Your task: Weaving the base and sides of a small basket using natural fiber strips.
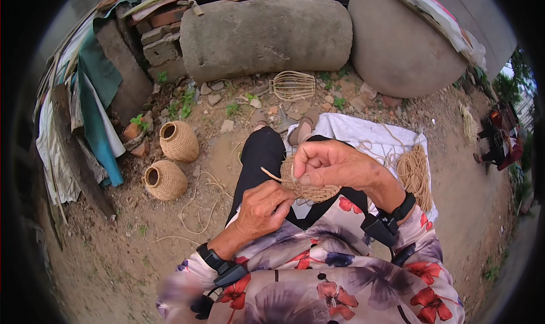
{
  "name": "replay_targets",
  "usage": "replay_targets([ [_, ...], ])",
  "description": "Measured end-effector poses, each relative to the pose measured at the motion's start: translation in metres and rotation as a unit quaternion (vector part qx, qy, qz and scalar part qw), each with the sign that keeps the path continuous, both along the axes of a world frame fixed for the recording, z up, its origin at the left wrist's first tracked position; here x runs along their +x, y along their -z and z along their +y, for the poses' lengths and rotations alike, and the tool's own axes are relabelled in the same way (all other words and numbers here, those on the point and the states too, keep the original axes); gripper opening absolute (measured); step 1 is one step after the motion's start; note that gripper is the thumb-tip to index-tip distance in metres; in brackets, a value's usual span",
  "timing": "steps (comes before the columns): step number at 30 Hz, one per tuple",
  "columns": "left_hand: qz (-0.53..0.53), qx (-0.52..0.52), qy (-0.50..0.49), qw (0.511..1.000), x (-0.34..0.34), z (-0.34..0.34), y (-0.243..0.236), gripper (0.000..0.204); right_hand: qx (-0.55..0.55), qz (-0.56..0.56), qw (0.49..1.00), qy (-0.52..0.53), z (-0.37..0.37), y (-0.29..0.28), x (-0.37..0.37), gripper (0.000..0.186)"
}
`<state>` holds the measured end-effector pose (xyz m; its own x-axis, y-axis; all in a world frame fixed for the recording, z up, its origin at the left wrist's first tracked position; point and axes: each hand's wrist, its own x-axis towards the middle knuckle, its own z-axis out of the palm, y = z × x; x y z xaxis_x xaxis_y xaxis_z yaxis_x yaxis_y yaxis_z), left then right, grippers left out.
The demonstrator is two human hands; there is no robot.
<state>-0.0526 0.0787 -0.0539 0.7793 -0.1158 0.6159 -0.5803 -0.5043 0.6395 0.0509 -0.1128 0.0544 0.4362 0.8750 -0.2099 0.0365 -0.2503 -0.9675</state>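
Over my lap is a partly hidden woven cord basket [319, 194] in tan fibre. My left hand [263, 208] is closed at its near left side, the fingers bent against the weave. From above, my right hand [336, 166] pinches at the basket's top with thumb and forefinger, holding what looks like the cord. A short stiff length of cord [270, 174] juts out to the left between the two hands. The right hand covers much of the basket, so its opening does not show.
Two finished-looking woven vases [166, 180] lie on the ground at left, near a loose strand of cord [200, 210]. A coiled cord bundle [415, 175] rests on a white sheet [363, 132] at right. Ahead are a wire-like frame [292, 86] and a stone cylinder [267, 35]. Another person [502, 134] sits far right.
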Motion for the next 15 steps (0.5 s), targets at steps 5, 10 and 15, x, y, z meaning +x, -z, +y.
replay_targets([
  [5, -0.083, 0.189, -0.001, 0.979, 0.0, -0.01, -0.013, 0.033, 0.13, 0.05, 0.99, 0.016, 0.015, -0.049, -0.017, 0.016],
  [10, -0.009, 0.111, -0.067, 0.991, 0.004, 0.002, 0.006, 0.018, 0.22, 0.02, 0.975, 0.002, 0.004, -0.08, -0.023, 0.027],
  [15, 0.19, -0.029, -0.074, 0.979, 0.005, -0.01, 0.012, 0.01, 0.184, -0.084, 0.962, 0.182, -0.015, -0.047, -0.01, 0.034],
])
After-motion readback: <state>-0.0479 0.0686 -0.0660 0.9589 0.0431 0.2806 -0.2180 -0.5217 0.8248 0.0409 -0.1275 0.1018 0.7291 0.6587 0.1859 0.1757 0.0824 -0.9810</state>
